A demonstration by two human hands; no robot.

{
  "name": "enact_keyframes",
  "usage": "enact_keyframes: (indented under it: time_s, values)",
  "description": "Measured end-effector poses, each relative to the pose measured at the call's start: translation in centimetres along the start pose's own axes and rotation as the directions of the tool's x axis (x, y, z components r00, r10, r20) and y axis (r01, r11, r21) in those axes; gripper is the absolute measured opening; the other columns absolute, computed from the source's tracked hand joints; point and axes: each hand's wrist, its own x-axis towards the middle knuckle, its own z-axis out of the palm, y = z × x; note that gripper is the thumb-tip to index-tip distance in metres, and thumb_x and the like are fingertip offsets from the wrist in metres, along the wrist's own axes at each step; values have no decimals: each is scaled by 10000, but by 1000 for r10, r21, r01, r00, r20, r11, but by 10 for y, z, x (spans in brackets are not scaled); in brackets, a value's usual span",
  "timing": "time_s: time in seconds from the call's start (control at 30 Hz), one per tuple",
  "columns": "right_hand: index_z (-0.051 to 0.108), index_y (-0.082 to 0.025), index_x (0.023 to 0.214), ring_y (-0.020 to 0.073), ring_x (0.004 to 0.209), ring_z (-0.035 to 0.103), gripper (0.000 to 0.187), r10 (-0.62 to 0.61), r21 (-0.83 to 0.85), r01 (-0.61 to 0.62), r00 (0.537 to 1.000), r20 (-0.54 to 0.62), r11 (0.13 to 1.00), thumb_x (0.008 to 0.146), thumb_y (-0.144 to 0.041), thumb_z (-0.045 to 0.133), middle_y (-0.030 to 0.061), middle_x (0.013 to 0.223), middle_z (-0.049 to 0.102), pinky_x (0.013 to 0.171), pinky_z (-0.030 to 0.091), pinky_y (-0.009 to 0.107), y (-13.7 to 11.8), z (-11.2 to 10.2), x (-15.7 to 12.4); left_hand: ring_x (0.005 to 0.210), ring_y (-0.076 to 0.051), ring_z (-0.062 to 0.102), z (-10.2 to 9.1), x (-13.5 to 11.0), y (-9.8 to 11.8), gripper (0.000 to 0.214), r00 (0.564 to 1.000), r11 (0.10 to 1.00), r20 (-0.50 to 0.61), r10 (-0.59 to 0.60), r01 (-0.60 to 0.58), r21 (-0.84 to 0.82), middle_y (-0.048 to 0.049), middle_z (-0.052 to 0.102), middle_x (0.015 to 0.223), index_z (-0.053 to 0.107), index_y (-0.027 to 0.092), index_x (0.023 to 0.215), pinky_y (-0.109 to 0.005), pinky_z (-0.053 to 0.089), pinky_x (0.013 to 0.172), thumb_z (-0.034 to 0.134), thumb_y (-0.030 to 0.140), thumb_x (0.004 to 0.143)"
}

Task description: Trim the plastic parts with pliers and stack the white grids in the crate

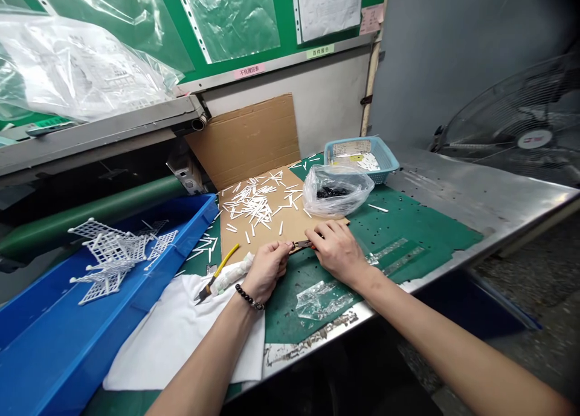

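My left hand (266,268), with a dark bead bracelet on the wrist, is curled in a pinch at the near edge of a cardboard sheet (290,219); what it pinches is too small to make out. My right hand (338,250) is closed round a small cutter with an orange and black handle (302,244), whose tip points at my left fingers. Several white plastic sticks (254,204) lie scattered over the cardboard. Yellow-handled pliers (216,275) lie on the mat just left of my left hand.
A clear bag of small black parts (336,190) sits behind my right hand, a light blue basket (362,156) beyond it. A blue bin (40,343) with white plastic grids (113,253) stands at left. A white cloth (172,337) covers the near mat. A fan (521,126) stands at right.
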Motion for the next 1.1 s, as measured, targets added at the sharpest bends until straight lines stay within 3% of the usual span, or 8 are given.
enact_keyframes:
  time_s: [0.3,0.7,0.97,1.1]
  values:
    - [628,-178,1015,247,872,427,205,-59,-38,60,998,28,997,908,-110,467,85,876,571,784,284,357,0,2,0,417,-29,178,-3,0,0,411,1000,999,0,1,-1,45,100,251,509,380,189,612,-208,96,409,695,424,732]
    - [623,-157,852,241,774,423,139,-134,-119,140,989,57,983,877,-96,500,92,803,573,715,262,364,-5,-2,1,411,-23,180,-1,-5,0,357,998,999,-18,-53,53,13,96,263,504,420,178,604,-209,91,413,708,369,692]
    - [607,-159,810,231,747,445,130,-134,-125,142,989,66,982,851,-70,521,87,781,577,695,263,342,-6,2,0,403,-18,192,3,-2,-2,355,998,999,-43,-41,40,-9,96,281,494,428,175,601,-203,90,405,726,358,664]
    - [606,-164,794,220,749,446,148,-107,-100,107,994,10,989,866,-77,511,74,773,571,695,269,333,-6,3,1,402,-18,185,0,-4,0,356,1000,999,-13,-22,21,-33,102,277,496,431,175,628,-192,92,401,725,369,675]
